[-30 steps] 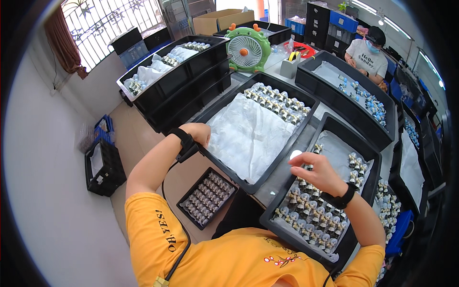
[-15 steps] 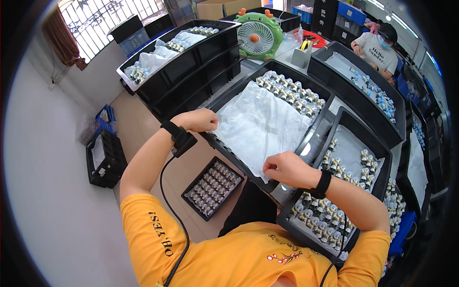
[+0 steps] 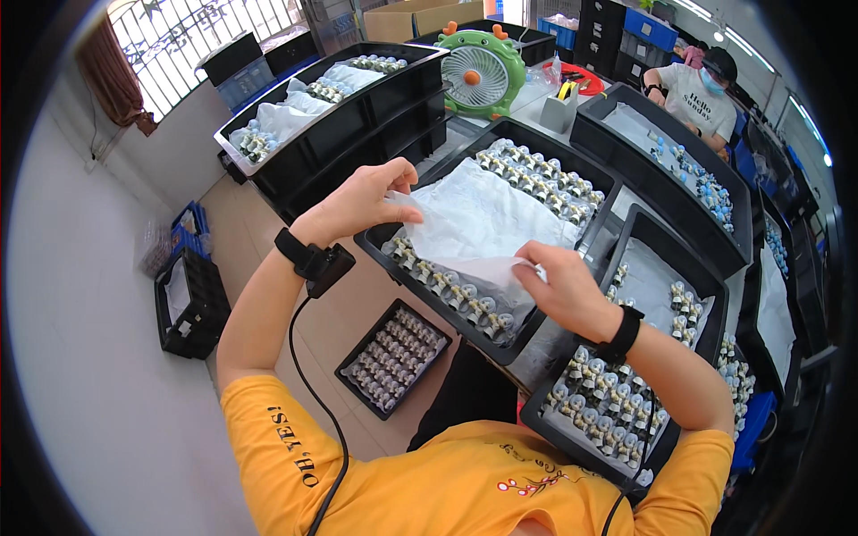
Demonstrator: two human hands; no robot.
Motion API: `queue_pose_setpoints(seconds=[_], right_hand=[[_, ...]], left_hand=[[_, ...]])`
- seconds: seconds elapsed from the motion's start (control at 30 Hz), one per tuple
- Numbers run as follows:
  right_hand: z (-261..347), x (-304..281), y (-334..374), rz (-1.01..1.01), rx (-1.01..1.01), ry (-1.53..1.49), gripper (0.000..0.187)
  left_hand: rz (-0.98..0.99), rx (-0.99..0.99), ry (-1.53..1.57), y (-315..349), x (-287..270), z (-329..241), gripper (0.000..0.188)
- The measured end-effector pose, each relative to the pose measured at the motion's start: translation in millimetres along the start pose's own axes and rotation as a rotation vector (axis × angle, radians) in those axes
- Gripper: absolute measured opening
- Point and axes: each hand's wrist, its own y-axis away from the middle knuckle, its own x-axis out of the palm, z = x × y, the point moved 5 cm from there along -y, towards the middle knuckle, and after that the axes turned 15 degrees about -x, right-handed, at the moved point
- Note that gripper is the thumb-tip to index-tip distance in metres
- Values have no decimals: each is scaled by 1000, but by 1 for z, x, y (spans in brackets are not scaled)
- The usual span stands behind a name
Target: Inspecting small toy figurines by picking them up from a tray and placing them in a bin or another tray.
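A thin white liner sheet (image 3: 487,210) lies over part of a black tray (image 3: 500,350) in front of me. My right hand (image 3: 563,290) pinches the sheet's near right corner between thumb and fingers and holds it raised. At the left side, my left hand (image 3: 380,198) has the other corner within its grasp, thumb stretched out below curled fingers. Under the lifted near edge shows a row of small figurines (image 3: 460,295) with clear round heads and dark and cream bodies. More of these figurines (image 3: 541,174) stand in rows beyond the sheet.
Another tray of figurines (image 3: 603,406) sits at my right, and a smaller tray (image 3: 393,357) rests on the floor. Stacked black trays (image 3: 357,116) stand at left. A green fan (image 3: 483,71) is behind. Across the bench, a masked person (image 3: 702,103) sits near a tray of blue pieces (image 3: 715,192).
Both hands have risen and moved away from me, drawing the sheet's near edge up and back. The near row of figurines, covered before, is now exposed.
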Motion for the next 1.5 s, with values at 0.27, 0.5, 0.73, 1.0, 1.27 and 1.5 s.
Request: queue_pose_setpoints(seconds=[0.27,0.5,0.73,1.0,1.27,1.5], right_hand=[[8,7,6,128,-124,-100,23],[-5,55,18,583,-32,-267,27],[-42,19,-39,555,80,-355,44],[-141,35,-35,641,218,363,76],[-137,42,-15,838,221,412,73],[-131,35,-3,971,250,425,65]], left_hand=[[107,0,-448,1,-2,5,38],[439,-244,-702,-9,26,34,55],[-79,202,-549,-82,63,-32,43],[319,-73,-678,-118,161,13,70],[450,-145,-675,-100,158,35,78],[480,-167,-709,-100,155,36,82]])
